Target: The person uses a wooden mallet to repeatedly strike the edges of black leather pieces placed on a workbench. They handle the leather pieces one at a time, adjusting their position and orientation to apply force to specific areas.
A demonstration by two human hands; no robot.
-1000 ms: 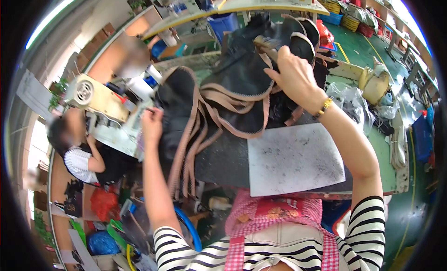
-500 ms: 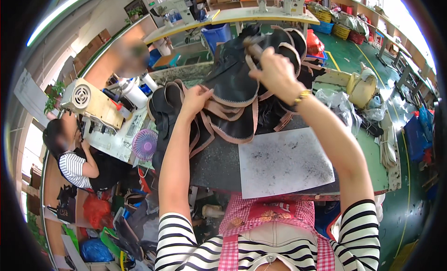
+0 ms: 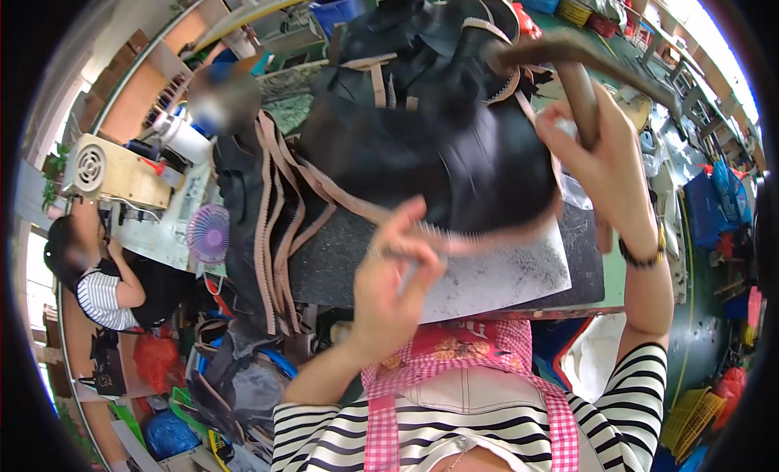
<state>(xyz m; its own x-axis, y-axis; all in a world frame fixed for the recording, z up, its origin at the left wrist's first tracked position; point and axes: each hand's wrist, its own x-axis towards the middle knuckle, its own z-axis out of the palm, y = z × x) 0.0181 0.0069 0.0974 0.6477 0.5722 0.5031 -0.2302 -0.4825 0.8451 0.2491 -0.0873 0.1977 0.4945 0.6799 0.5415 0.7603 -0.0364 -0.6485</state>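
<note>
My right hand (image 3: 610, 159) is closed round the wooden handle of a hammer (image 3: 578, 99), whose long curved metal head is raised over the right side of the work. Black leather shoe pieces (image 3: 495, 172) with pinkish-tan toothed edges are spread below it, partly blurred. My left hand (image 3: 393, 285) is in front of the nearest leather edge, its fingers apart and somewhat smeared by motion. The fingertips overlap that edge in view; whether they touch it I cannot tell. Under the leather's near side lies a speckled white sheet (image 3: 519, 269).
More edged leather strips (image 3: 272, 228) hang at the left of the dark work board (image 3: 333, 265). Beyond are a purple fan (image 3: 208, 233), a sewing machine (image 3: 122, 172) and a seated co-worker (image 3: 101, 277). Plastic bags and a red bag (image 3: 158, 361) lie about.
The leather has come nearer to me and covers more of the white sheet. My left hand has left the leather's left edge and moved nearer. The hammer has gone up and right.
</note>
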